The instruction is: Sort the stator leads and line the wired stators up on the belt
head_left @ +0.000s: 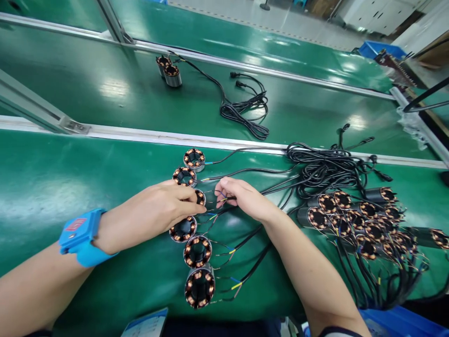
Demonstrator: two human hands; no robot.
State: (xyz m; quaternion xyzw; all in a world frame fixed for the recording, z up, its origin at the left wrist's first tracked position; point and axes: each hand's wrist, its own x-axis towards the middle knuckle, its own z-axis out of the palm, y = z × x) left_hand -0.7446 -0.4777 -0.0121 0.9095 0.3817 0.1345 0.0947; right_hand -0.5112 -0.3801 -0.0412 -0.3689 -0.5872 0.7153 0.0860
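Observation:
A column of copper-wound stators runs down the middle of the green bench, from one at the top (194, 159) to one at the bottom (199, 288). My left hand (171, 201), below a blue wrist strap (80, 236), is closed on a stator (200, 197) in that column, partly hiding it. Just right of it, my right hand (228, 193) pinches the end of a black cable (231, 201) whose thin coloured wires point toward that stator. Other black cables with blue and yellow wire ends (236, 285) lie beside the lower stators.
At right are a heap of coiled black cables (322, 166) and a cluster of stators (366, 224). Behind the white rail (168, 136) stand two stators (172, 76) near another coiled cable (242, 112). A booklet (145, 324) lies at the front edge.

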